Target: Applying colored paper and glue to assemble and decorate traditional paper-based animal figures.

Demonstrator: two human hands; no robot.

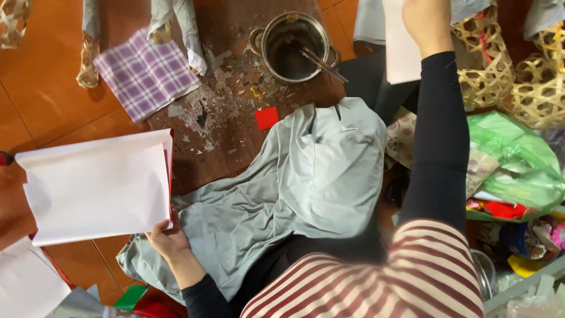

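My left hand [168, 238] grips the lower right corner of a stack of white paper sheets [97, 185] that lies over the floor at the left. Far up at the top edge, my right hand [428, 20] is raised on an outstretched black-sleeved arm and holds a white sheet [400, 53]. A grey cloth [300, 182] is draped over my lap between the two hands. My striped red and white top [376, 282] fills the bottom of the view.
A steel pot [293, 46] with chopsticks stands on a worn wooden board [229, 147] strewn with paper scraps and a small red square [266, 118]. A purple checked cloth [146, 72] lies at top left. Woven bamboo baskets [518, 76] and a green plastic bag [515, 168] sit right.
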